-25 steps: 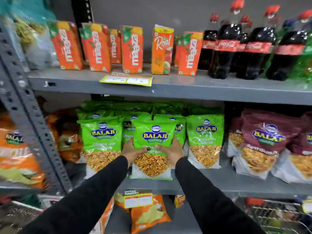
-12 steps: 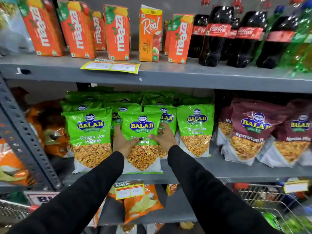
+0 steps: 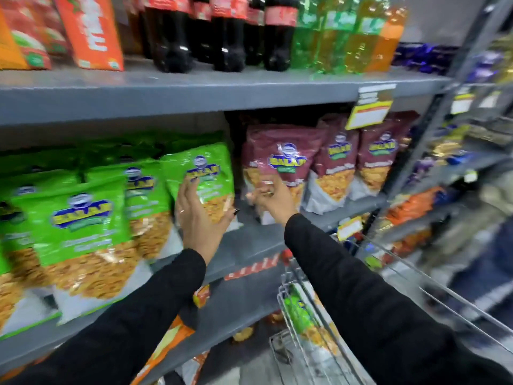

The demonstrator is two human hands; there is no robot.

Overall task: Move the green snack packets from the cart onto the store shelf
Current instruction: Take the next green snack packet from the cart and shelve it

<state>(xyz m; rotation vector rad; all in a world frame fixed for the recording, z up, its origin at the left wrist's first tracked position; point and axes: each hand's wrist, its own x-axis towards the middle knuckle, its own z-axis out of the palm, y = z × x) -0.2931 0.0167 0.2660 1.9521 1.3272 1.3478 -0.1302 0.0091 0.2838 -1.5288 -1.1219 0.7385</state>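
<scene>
Head view, two hands, left hand (image 3: 198, 215) open against green packet (image 3: 206, 176), three maroon packets (image 3: 283, 159)

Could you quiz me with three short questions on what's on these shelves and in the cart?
1. True or false: the left hand lies against a green snack packet on the shelf.
2. Which packets stand right of the green ones? A) maroon B) blue C) white
3. Fill in: one green packet lies in the wire ____.

Key: 1 true; 2 A, maroon packets; 3 cart.
</scene>
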